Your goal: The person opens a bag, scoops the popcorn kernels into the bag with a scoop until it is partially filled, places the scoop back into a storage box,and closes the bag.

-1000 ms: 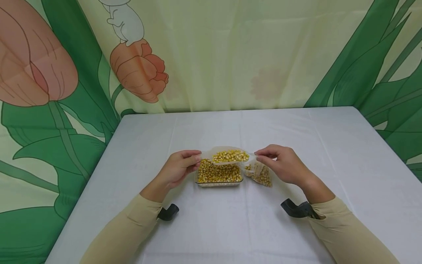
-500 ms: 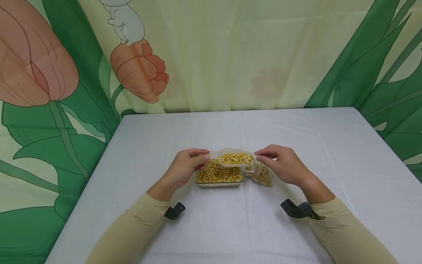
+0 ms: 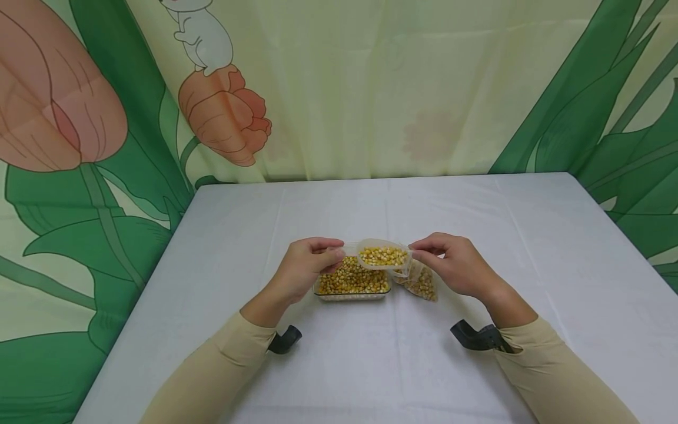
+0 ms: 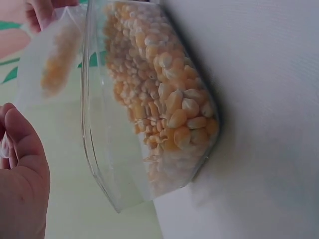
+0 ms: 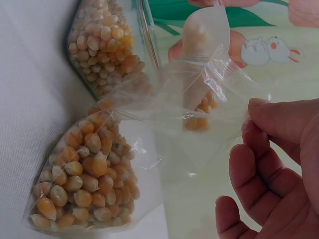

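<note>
My left hand (image 3: 312, 265) grips the near end of a translucent white scoop (image 3: 366, 262) loaded with corn kernels (image 3: 382, 256). Below it, a clear glass dish (image 3: 354, 297) full of kernels sits on the table. Between thumb and forefinger, my right hand (image 3: 450, 262) pinches the upper edge of a clear plastic bag (image 5: 89, 184), whose bottom holds kernels and rests on the table. The scoop's front overlaps the bag's mouth; in the right wrist view, kernels show through the film. Whether the scoop tip is inside the bag, I cannot tell.
A white cloth covers the table (image 3: 339, 365). Behind its back edge hangs a printed curtain (image 3: 339, 88) with tulips and leaves. Black wrist-worn devices (image 3: 477, 335) stick out from the sleeves near the tabletop.
My left hand has moved right, carrying the loaded scoop from over the glass dish to the bag's mouth. The right hand and the bag have stayed almost still.
</note>
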### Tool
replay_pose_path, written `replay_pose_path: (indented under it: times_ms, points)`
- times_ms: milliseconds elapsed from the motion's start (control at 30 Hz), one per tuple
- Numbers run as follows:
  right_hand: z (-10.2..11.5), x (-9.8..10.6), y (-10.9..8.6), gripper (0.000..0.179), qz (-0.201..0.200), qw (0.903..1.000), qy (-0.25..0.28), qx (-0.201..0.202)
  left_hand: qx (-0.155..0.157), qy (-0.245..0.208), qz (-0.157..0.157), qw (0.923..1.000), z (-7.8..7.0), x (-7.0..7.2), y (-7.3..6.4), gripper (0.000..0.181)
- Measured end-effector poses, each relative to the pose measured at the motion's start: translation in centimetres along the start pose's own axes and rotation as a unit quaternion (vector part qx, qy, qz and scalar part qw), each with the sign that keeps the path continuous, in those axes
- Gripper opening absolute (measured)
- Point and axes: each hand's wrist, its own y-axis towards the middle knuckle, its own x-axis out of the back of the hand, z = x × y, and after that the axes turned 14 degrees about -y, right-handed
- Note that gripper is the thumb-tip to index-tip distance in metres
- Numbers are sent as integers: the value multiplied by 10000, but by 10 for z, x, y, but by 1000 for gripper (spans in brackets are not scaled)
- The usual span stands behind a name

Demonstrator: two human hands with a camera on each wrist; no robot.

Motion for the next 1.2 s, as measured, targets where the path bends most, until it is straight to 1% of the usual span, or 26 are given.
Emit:
replay_pose_path:
  times_ms: [200,533,633,867,1200]
  points:
    - [0,0,-1,15,23,10000,9,-55,-1,71,37,10000,-1,-2,0,28]
    - [1,-1,-1,15,69,9999,31,-107,-118,371,118,9992,-6,-5,-2,26]
    - [0,-1,-1,15,75,9999,61,-106,-148,494,101,9986,-8,-7,-2,26]
    - [0,-1,0,16,63,9999,74,-57,-187,595,93,9980,-12,-9,-4,26]
    - [0,0,0,15,74,9999,87,-49,-264,714,-46,9971,-18,-7,-4,26]
